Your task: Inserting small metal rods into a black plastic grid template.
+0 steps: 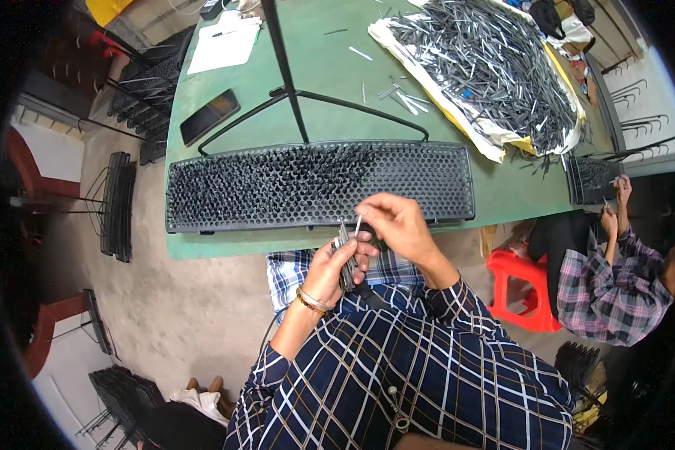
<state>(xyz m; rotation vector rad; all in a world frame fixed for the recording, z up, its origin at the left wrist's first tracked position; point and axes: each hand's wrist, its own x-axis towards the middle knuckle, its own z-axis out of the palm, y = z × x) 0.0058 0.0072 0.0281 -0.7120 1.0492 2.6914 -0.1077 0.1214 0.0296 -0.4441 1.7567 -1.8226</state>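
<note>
Close in front of my body, my left hand (325, 271) is closed around a bundle of thin grey and black strips (346, 280) that stick out above and below the fingers. Just above it, my right hand (402, 231) pinches a single pale strip (358, 224) between thumb and fingertips. Both hands are at the near edge of a long black perforated rack (427, 180), which lies on the green table. Dark pieces fill many of its holes on the left and middle, while the right part shows open holes. A black rod frame (352, 105) rises from its far edge.
A sack (495, 75) heaped with similar strips lies at the far right of the table. Loose strips (409, 101), a phone (210, 116) and paper (225, 45) lie about. At right, another person (615, 285) works near a red stool (521, 289). More black racks (116, 206) stand left.
</note>
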